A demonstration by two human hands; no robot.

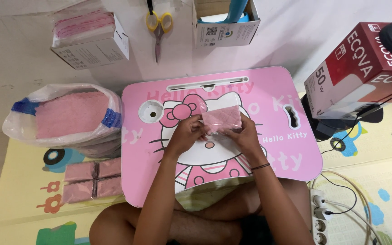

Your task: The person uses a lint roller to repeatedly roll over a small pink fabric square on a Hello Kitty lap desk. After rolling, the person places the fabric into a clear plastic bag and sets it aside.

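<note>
Hands first: I see my left hand [188,132] and right hand [242,134] both pinched on a clear packet of pink cloth [222,119], held just above the pink lap desk [268,149]. Left, finished packets [92,180]; beyond, a bagged pink stack [71,114] and scissors [159,28].

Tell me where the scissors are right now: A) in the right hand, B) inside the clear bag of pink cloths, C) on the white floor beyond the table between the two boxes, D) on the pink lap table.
C: the yellow-handled scissors lie on the white floor between the two boxes, while both hands hold a clear packet with a pink cloth.
</note>
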